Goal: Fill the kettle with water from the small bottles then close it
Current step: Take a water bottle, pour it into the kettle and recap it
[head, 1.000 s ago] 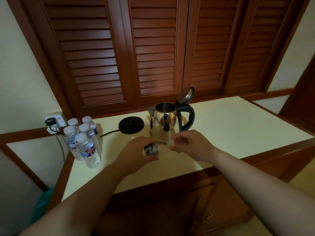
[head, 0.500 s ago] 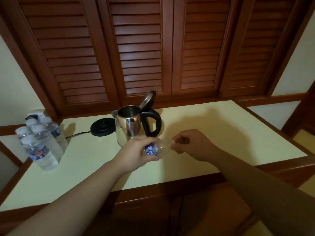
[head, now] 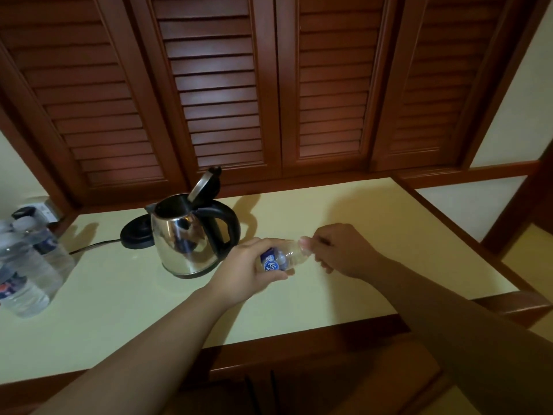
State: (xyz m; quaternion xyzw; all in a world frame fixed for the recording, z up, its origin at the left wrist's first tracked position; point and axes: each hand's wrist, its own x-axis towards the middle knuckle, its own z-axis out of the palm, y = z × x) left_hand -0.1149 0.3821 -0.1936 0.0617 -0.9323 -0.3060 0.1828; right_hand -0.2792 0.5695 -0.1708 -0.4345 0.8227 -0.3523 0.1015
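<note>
**Desk:** Where is the small bottle?

**Caption writer:** The small bottle is at centre frame, lying almost level above the table and held between a person's two hands. It sits just right of the kettle and lower in the frame.

**Desk:** And the hands?

**Caption writer:** The left hand is curled round the bottle's body, with the blue label showing between thumb and fingers. The right hand pinches the neck end, its fingers bunched over it. Whether the cap is on cannot be told.

**Desk:** The kettle?

**Caption writer:** The steel kettle stands upright on the table at centre left. Its lid is tipped up and open and its black handle faces the hands. It is off its round black base, which lies just behind and to the left with a cord trailing left.

**Desk:** Anything else?

**Caption writer:** More bottles stand clustered at the left edge, well apart from the hands. Brown louvred shutters fill the upper frame.
</note>
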